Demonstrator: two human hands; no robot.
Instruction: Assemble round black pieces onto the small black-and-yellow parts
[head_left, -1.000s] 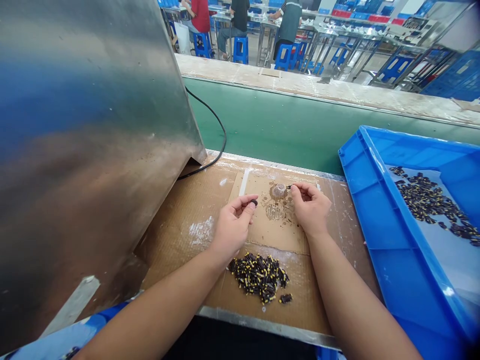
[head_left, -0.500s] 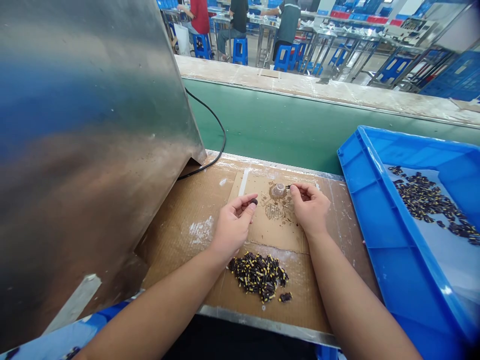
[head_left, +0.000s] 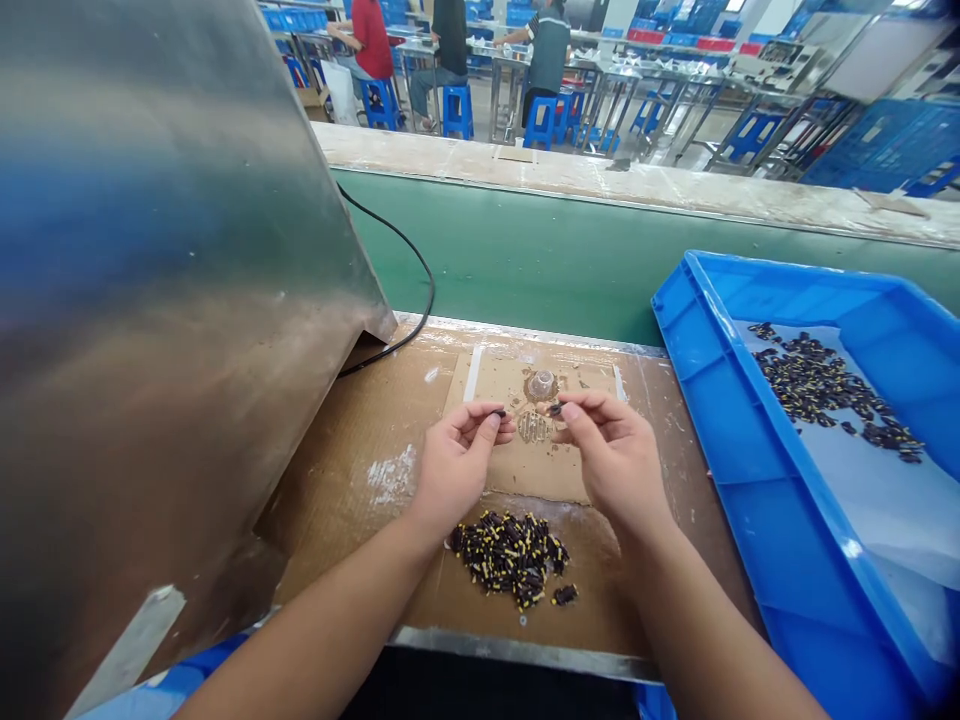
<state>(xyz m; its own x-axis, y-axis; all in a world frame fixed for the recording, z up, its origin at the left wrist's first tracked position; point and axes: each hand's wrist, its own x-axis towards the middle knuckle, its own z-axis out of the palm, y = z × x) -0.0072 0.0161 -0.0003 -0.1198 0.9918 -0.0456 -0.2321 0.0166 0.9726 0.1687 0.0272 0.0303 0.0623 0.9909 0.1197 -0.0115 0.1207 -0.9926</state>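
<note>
Between the thumb and fingers of my left hand (head_left: 459,462) is a small dark piece (head_left: 498,412). My right hand (head_left: 616,452) pinches another thin dark piece (head_left: 556,408), its tip pointing left toward the first; the two are apart. Both are too small to name more exactly. Just beyond the hands, a small clear cup-like dome (head_left: 541,384) sits on a cardboard sheet (head_left: 517,478), with a brownish wet-looking stain around it. Nearer to me lies a heap of small black parts with yellow ends (head_left: 510,556), and a small cluster (head_left: 565,595) rests beside it.
To the right stands a blue crate (head_left: 739,440) with more black-and-yellow parts (head_left: 825,385) on white paper. A large metal housing (head_left: 165,300) fills the left side. A black cable (head_left: 420,260) curves beside it. Behind a green panel (head_left: 525,250), people sit at far tables.
My right hand has drawn back from the clear dome toward my left hand, bringing its dark piece along. My left hand still pinches its piece. The view has shifted slightly.
</note>
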